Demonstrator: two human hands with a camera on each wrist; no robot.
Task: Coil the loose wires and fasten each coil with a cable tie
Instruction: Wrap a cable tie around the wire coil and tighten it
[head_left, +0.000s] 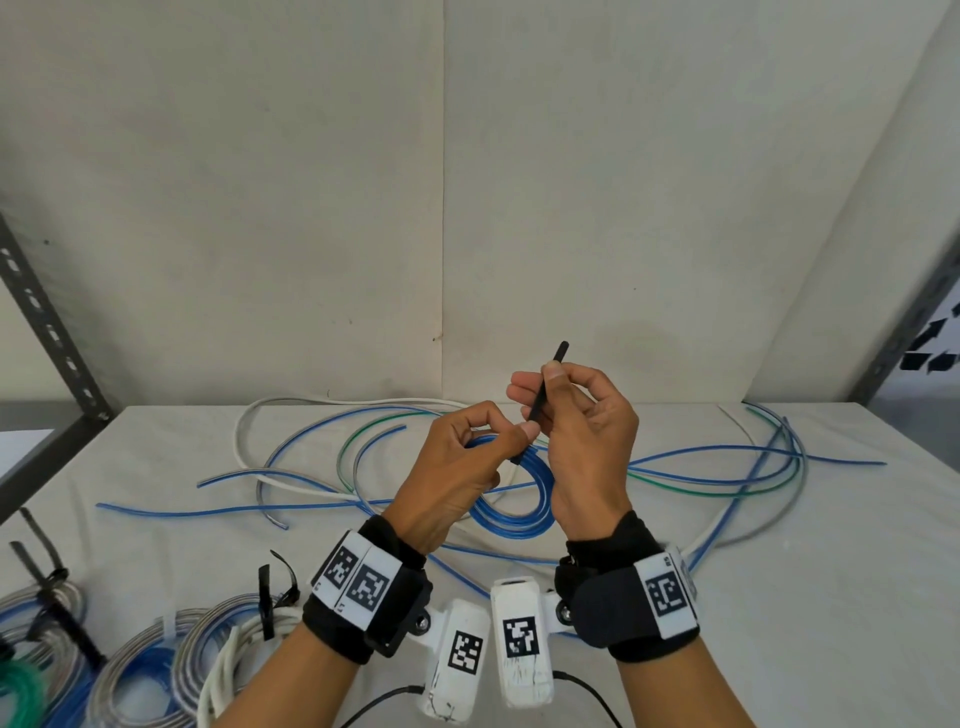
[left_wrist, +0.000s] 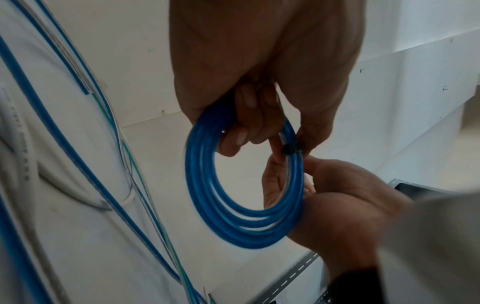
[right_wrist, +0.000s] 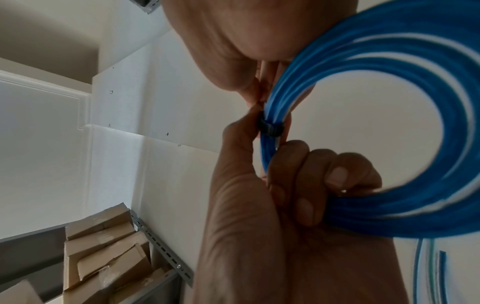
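Note:
A blue wire coil (head_left: 519, 519) hangs above the table between both hands. My left hand (head_left: 467, 457) grips its top, fingers curled through the loop (left_wrist: 249, 127). A black cable tie (head_left: 548, 395) is wrapped round the strands, seen as a band in the left wrist view (left_wrist: 291, 149) and the right wrist view (right_wrist: 270, 128). My right hand (head_left: 587, 441) pinches the tie's tail between thumb and fingers, and the tail points up and away. My left thumb (right_wrist: 241, 133) rests beside the band.
Loose blue, green, grey and white wires (head_left: 322, 467) sprawl over the white table (head_left: 779, 597) behind the hands. Several tied coils (head_left: 130, 660) lie at the front left. Grey slotted shelf posts (head_left: 47, 322) stand at both sides. Cardboard boxes (right_wrist: 103, 257) sit below.

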